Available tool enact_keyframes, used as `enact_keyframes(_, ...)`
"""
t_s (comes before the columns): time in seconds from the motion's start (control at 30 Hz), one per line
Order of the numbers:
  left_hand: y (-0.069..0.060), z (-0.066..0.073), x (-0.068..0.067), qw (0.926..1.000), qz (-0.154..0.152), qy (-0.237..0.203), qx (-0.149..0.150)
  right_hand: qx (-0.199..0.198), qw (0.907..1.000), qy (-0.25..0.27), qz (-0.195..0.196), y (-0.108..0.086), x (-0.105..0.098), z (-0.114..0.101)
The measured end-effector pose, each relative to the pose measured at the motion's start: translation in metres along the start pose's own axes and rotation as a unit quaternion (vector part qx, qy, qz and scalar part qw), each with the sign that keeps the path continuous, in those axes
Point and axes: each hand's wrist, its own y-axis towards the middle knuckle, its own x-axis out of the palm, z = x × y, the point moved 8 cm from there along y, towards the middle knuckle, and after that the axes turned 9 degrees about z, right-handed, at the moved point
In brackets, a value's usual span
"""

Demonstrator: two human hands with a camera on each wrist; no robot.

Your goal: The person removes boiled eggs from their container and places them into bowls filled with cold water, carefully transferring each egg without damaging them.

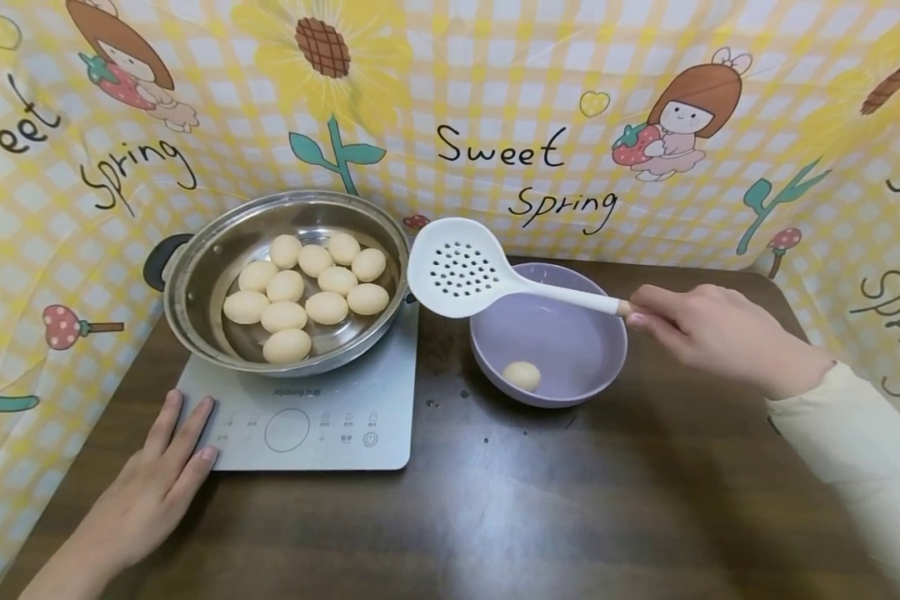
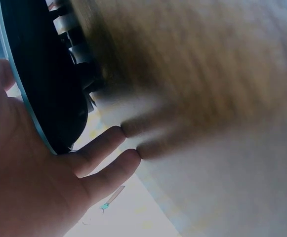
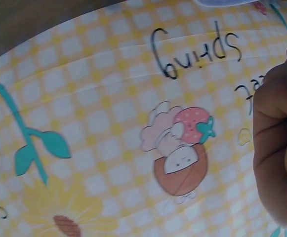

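My right hand [image 1: 727, 333] grips the wooden handle end of a white slotted skimmer [image 1: 457, 268]. The skimmer's head carries nothing and hangs between the pot and the bowl, its neck crossing above the bowl. Inside the purple bowl [image 1: 555, 396] lies one egg [image 1: 522, 376]. Several pale eggs [image 1: 285, 286] sit in the steel pot [image 1: 217, 358] at the left. My left hand [image 1: 138, 492] rests at the left edge of the white induction cooker [image 1: 330, 450], fingers straight. In the left wrist view the cooker's dark underside [image 2: 44, 74] shows beside that hand [image 2: 39, 177].
The pot stands on the cooker, its black side handle [image 1: 167, 260] pointing left. Water drops [image 1: 463, 394] dot the dark wooden table [image 1: 532, 517] by the bowl. A yellow checked cloth [image 1: 495, 83] with printed figures covers the walls behind and at both sides.
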Motion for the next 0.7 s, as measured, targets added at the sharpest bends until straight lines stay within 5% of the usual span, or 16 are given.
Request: enact_keyframes(0.7,-0.002,0.001,-0.002,0.9998,0.017,-0.009,0.006,-0.049,0.9986,0.010,-0.014,0.056,0.019,-0.043)
